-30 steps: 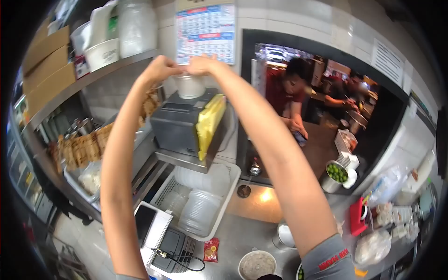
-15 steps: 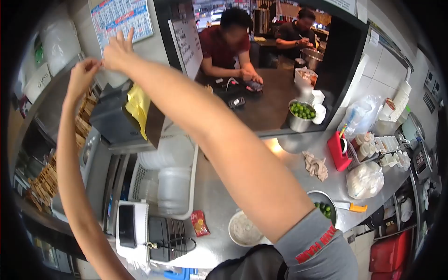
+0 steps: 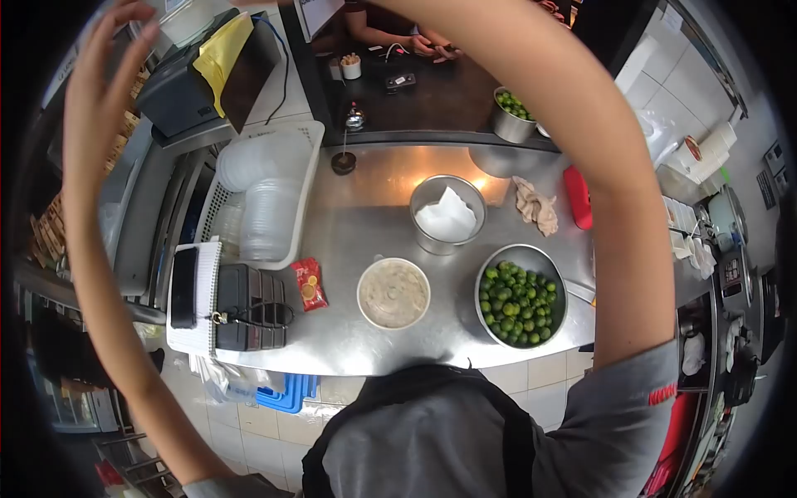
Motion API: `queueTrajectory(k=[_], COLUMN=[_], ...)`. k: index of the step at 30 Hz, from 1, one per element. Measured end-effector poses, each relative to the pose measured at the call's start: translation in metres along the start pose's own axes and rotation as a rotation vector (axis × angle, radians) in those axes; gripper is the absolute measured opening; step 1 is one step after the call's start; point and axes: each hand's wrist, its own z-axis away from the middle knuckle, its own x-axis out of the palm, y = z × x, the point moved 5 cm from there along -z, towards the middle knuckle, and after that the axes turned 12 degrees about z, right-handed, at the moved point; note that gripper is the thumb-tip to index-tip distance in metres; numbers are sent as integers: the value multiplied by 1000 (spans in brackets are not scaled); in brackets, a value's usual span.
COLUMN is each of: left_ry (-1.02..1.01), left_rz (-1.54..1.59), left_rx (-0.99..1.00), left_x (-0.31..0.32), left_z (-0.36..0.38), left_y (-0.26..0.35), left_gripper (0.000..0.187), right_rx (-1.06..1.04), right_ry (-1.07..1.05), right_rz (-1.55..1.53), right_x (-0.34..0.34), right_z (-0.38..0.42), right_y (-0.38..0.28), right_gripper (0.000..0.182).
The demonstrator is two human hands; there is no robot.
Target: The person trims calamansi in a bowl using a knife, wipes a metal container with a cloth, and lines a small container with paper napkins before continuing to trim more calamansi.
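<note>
Well, my left hand [image 3: 110, 51] is raised in the upper left of the frame, fingers spread apart, near the white container [image 3: 188, 23] on the black machine [image 3: 170, 104]. My right hand [image 3: 256, 2] is nearly all cut off by the top edge, so I can't tell its state. A metal bowl [image 3: 535, 256] of green fruit sits right of centre.

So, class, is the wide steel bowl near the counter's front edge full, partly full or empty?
Partly full: small green citrus fruits lie inside the steel bowl, leaving bare metal around them.
</note>
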Motion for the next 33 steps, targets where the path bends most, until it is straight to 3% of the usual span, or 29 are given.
queueTrajectory(k=[1,5,9,11,12,14,15,16,19,20,21,22,24,26,27,29,33], left_ry=[59,-164,-395,-516,-567,-662,-676,-688,-721,-735,-746,-798,-891,-990,-1048,-1115,-1120], left_rz=[27,380,675,819,851,906,991,1074,1320,1388,1454,1507,1635,1750,1782,1839,1908], left_rx=[36,-199,-499,-528,-486,-410,-391,-373,-337,-324,-311,-332,-391,-548,-666,-851,-1119], left_x=[6,53,116,138,150,171,180,190,226,241,256,272,313,364,386,430,510], left_z=[11,77,145,156,155,149,141,129,95,87,77,66,56,58,59,62,62], left_y=[42,138,183,196,201,215,227,241,289,306,323,341,375,406,421,447,489], left_gripper=[28,36,32,32,30,27,25,24,20,20,20,21,23,27,29,33,38], right_rx=[8,151,441,997,1120,1314,1276,1540,1550,1790,1579,1543,1627,1665,1772,1765,1859], right_ry=[-71,-151,-212,-383,-369,-528,-496,-569,-529,-738,-694,-734,-897,-991,-952,-911,-615], right_rz=[-42,-43,-7,-152,-201,12,74,3,91,10,143,178,322,249,103,157,166], right_x=[-15,-101,-189,-235,-256,-284,-287,-291,-266,-257,-235,-227,-214,-202,-198,-190,-211], right_z=[20,119,228,305,341,438,497,517,636,657,714,721,729,741,745,760,748], right_y=[-11,-40,15,56,70,98,109,98,87,79,79,71,67,70,74,81,90], right_gripper=[22,26,26,24,23,21,18,13,10,12,12,9,14,21,22,29,39])
